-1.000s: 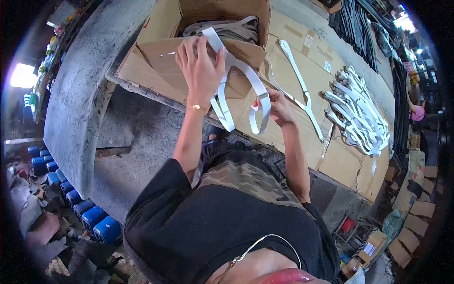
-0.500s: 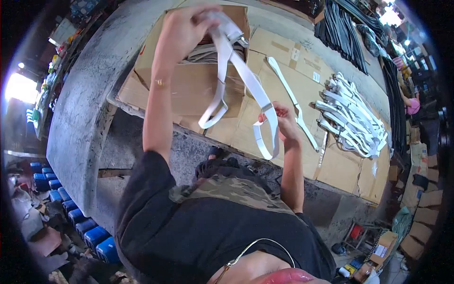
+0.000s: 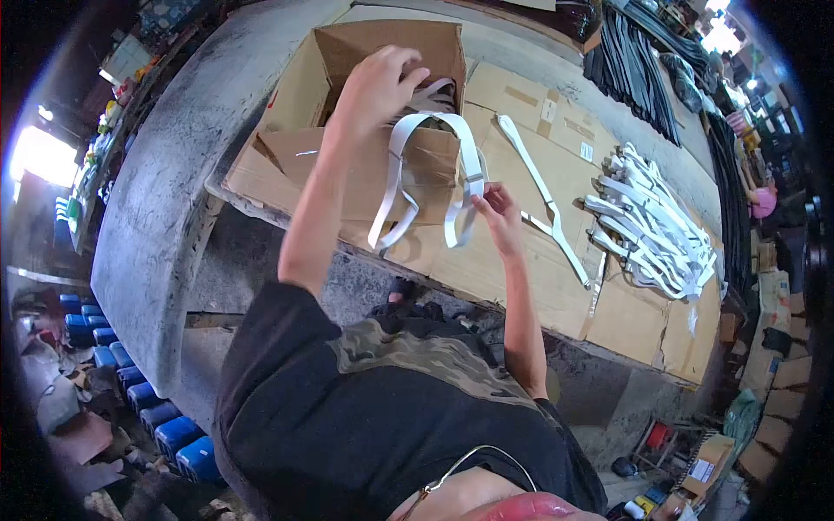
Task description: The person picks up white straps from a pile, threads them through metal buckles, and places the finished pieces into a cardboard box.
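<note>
A white elastic strap with metal sliders, like a suspender, arches over the front flap of an open cardboard box, its ends hanging in loops. My right hand pinches it near a slider on its right side. Above the box opening, my left hand is raised with its fingers curved and apart, and no strap shows in it. More straps lie inside the box, partly hidden by the left hand. To the right, another white strap lies stretched out on flattened cardboard.
A heap of white straps lies on the cardboard at the right. Black straps hang over the table's far side. Blue containers line the floor at the left. A person in pink is far right.
My left hand has let go of the strap's upper part, which has dropped onto the box flap. My right hand has moved slightly left, still pinching the strap.
</note>
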{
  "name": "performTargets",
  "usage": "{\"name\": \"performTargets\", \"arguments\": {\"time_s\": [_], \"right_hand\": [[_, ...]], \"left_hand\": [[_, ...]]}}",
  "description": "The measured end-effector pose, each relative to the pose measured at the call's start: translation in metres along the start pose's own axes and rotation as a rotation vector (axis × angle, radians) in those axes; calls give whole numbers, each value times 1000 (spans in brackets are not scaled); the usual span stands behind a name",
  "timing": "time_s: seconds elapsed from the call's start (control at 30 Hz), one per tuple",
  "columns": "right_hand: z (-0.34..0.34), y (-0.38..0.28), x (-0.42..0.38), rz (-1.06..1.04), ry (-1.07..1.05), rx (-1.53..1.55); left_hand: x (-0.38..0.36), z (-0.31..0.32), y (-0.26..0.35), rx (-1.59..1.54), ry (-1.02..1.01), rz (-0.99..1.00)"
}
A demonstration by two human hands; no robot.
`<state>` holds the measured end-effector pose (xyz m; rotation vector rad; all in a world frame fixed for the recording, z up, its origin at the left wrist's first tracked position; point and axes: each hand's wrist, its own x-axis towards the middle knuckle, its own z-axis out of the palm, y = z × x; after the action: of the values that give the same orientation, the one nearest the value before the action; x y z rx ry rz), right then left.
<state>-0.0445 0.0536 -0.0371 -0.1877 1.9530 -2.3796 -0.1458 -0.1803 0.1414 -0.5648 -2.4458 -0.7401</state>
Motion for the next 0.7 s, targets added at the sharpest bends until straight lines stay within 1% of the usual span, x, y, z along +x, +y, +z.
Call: {"name": "performTargets", "arguments": {"time_s": [0.03, 0.1, 0.13, 0.17, 0.2, 0.23, 0.27, 0.3, 0.33, 0.37, 0.43, 0.47, 0.5, 0.57, 0.63, 0.7], "right_hand": [[1, 4, 0, 6, 8, 5], [3, 11, 0, -172, 132, -199], [3, 8, -3, -169, 138, -197], [3, -3, -9, -120, 143, -214], [4, -14, -15, -70, 148, -233], [6, -27, -20, -63, 152, -236], [8, -40, -24, 0, 103, -129], [9, -47, -26, 60, 52, -23], [8, -48, -27, 75, 70, 27], [6, -52, -27, 74, 67, 20], [5, -67, -29, 106, 68, 88], [2, -67, -28, 103, 58, 66], [1, -70, -26, 99, 64, 62], [1, -79, -27, 182, 104, -36], [-2, -81, -26, 197, 106, -37], [-1, -84, -23, 211, 101, -33]], "left_hand": [[-27, -18, 38, -133, 76, -147], [-83, -19, 72, -343, -67, -451], [-109, 1, 74, -436, -77, -411], [-133, 29, 71, -528, -85, -372], [-146, 52, 73, -605, -75, -433], [-155, 74, 76, -683, -65, -497], [-164, 96, 74, -690, -68, -502], [-170, 117, 70, -847, -121, -505], [-168, 125, 70, -1004, -173, -504], [-166, 131, 68, -1009, -167, -502], [-156, 134, 67, -1403, -290, -489], [-149, 136, 64, -1459, -331, -388], [-142, 140, 61, -1464, -335, -382], [-134, 148, 59, -1684, -422, -394], [-132, 154, 58, -1756, -441, -388], [-128, 158, 60, -2010, -401, -420]]}}
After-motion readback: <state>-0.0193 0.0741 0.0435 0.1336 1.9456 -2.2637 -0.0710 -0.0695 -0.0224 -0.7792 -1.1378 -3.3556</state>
